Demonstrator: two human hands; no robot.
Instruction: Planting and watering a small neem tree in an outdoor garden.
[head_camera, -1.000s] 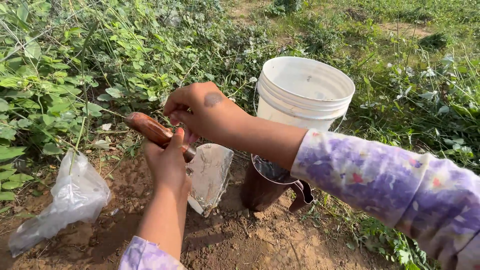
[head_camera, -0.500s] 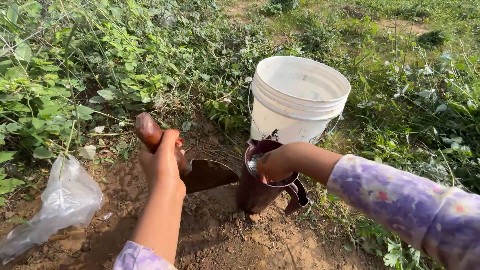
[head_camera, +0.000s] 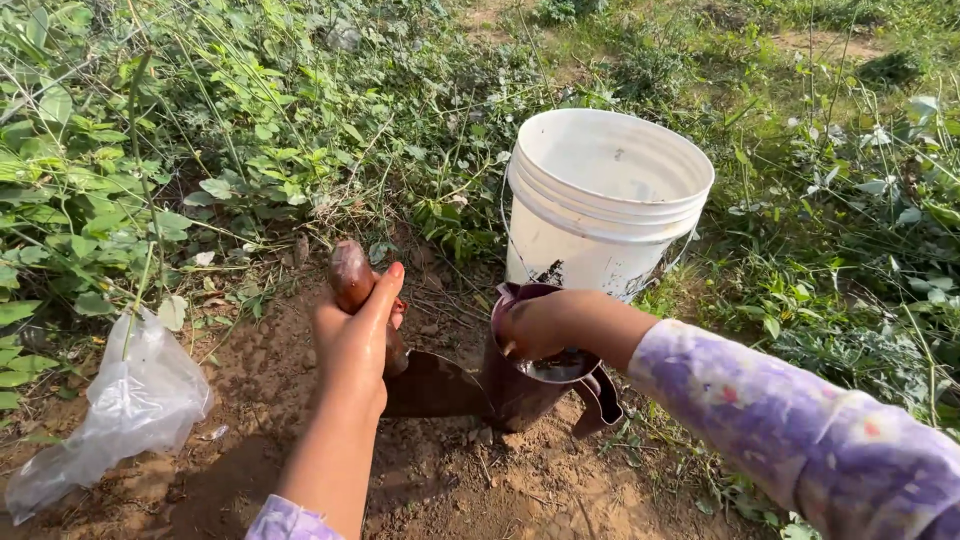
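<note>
Item: our left hand (head_camera: 352, 345), grip wrapped round a wooden-handled metal trowel (head_camera: 420, 380), blade in bare soil. Right hand (head_camera: 535, 328), grip curled into the brown plastic jug (head_camera: 530, 385). Digging barely begun.

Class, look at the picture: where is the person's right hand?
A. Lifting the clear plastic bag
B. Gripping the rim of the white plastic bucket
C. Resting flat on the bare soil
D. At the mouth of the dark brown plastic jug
D: the right hand sits at the mouth of the dark brown plastic jug, in front of the white plastic bucket.
</note>
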